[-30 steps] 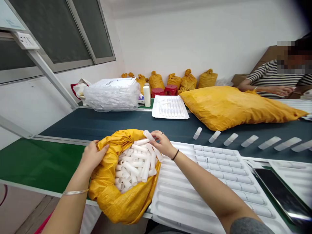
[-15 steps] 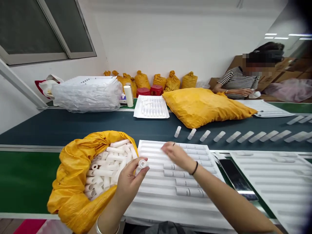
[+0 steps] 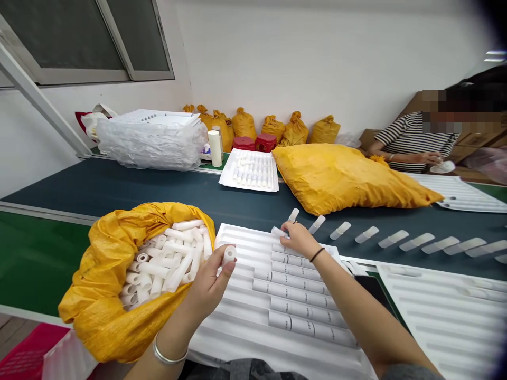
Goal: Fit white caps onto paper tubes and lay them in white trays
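Note:
My left hand (image 3: 214,279) is closed around a white plastic tube (image 3: 229,254), its round open end facing me. It is held over the left side of a white ribbed tray (image 3: 233,316). At the tray's far edge, the bent fingers of my right hand (image 3: 299,238) grip another white tube (image 3: 279,231). Several tubes with dark print (image 3: 295,289) lie in the tray's grooves, below my right hand and forearm. Left of the tray, an open yellow sack (image 3: 99,264) is full of loose white tubes (image 3: 158,269).
A row of clear-and-white tubes (image 3: 366,235) stands along the dark belt (image 3: 158,190). Across it lie a full yellow sack (image 3: 348,177) and a small tray of tubes (image 3: 227,179). A phone (image 3: 374,290) and a second ribbed tray (image 3: 443,311) are at right. A person (image 3: 415,140) works opposite.
My right hand has moved from above the tray's middle to its far edge and now holds a tube. My left hand keeps its tube. The view has turned slightly.

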Action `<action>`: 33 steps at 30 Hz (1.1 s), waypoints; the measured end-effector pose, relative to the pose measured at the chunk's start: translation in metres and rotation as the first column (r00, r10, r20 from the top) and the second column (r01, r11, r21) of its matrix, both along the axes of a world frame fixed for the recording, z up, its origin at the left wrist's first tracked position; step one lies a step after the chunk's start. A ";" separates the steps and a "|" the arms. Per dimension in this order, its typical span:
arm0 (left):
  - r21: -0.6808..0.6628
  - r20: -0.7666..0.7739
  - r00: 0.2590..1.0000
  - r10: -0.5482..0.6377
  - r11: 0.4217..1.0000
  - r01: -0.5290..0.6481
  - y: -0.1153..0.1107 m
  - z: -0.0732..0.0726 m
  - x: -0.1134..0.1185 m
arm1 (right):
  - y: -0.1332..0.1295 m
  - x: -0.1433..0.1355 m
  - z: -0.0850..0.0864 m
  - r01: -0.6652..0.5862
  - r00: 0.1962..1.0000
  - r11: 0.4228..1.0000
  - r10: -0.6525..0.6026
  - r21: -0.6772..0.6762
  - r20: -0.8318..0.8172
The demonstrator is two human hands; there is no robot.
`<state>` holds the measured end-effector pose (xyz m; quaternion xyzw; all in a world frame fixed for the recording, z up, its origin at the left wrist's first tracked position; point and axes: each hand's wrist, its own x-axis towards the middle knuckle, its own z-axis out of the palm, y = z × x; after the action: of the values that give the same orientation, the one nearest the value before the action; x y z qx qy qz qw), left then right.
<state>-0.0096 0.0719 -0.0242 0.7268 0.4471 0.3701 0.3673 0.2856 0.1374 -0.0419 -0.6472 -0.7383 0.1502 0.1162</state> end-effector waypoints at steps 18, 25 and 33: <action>0.258 -0.351 0.917 -0.189 0.922 0.288 0.008 0.017 0.017 | -0.085 -0.034 0.034 -0.237 0.794 0.928 0.355 0.287 -0.493; 0.416 -0.433 0.892 -0.128 0.850 0.324 0.005 0.008 0.022 | -0.089 -0.046 0.029 -0.123 0.784 0.984 0.177 0.130 -0.596; 0.346 -0.485 0.838 -0.249 0.826 0.446 -0.012 -0.017 0.022 | -0.098 -0.061 0.025 -0.407 0.832 0.905 0.423 0.124 -0.359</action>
<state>0.0124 0.0595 -0.0413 0.9235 0.2748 0.2223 0.1487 0.2241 0.0392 -0.0166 -0.4277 -0.8276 0.2780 0.2345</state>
